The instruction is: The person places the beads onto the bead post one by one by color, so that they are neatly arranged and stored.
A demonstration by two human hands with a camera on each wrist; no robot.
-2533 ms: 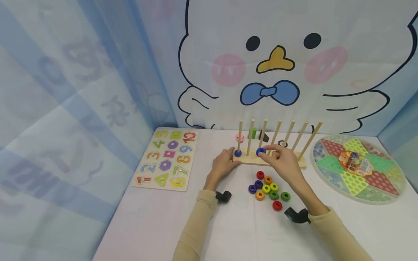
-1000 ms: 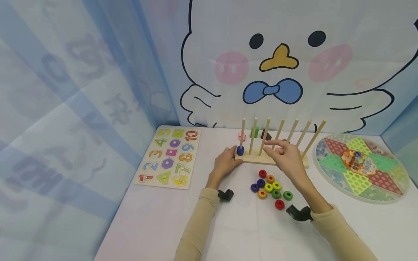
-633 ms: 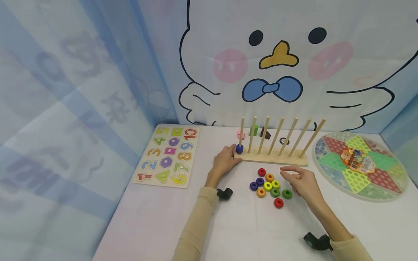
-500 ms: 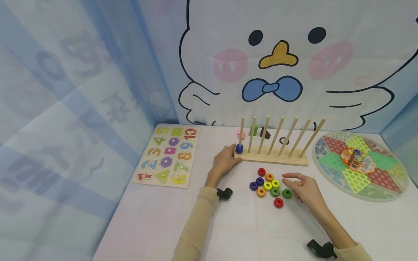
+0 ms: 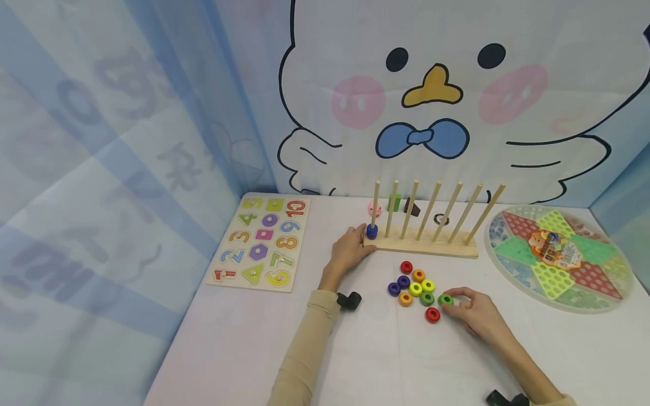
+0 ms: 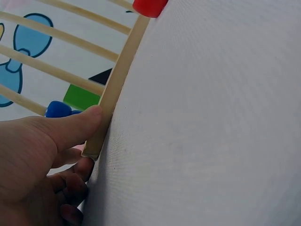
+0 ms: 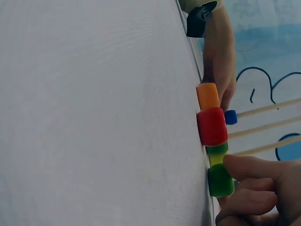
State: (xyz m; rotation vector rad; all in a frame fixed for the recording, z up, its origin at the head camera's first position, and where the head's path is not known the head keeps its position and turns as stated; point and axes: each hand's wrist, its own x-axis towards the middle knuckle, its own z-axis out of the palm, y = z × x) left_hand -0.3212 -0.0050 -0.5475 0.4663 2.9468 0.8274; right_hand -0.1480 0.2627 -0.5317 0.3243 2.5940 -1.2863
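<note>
A big cloth wall (image 5: 457, 84) stands at the back, with a white cartoon duck drawn on it. The duck has pink cheeks and a blue bow tie. In front of it is a table with a soft white cover (image 5: 355, 361).

On the right side lies a round plastic game board (image 5: 558, 259) with red, green and yellow triangles full of little holes. On the left lies a flat wooden number puzzle (image 5: 261, 245) with bright numbers and shapes.

In the middle stands a wooden peg rack (image 5: 421, 247). It is a long flat bar with seven thin round sticks that point up. Blue rings (image 5: 372, 230) sit at the bottom of the stick on the left end. A few small blocks lie behind the rack.

The left hand (image 5: 347, 254) rests at the left end of the rack. Its thumb presses flat on the edge of the wood, and the other fingers curl under by the end.

In front of the rack is a bunch of small round wooden rings (image 5: 413, 285) with holes in them, like tiny donuts. They are red, orange, yellow, purple and green.

The right hand (image 5: 474, 310) is at the right side of the bunch. Its thumb and fingers pinch a green ring (image 5: 446, 299), which is on the table beside another green ring (image 5: 427, 299) and a red ring (image 5: 433, 314).
</note>
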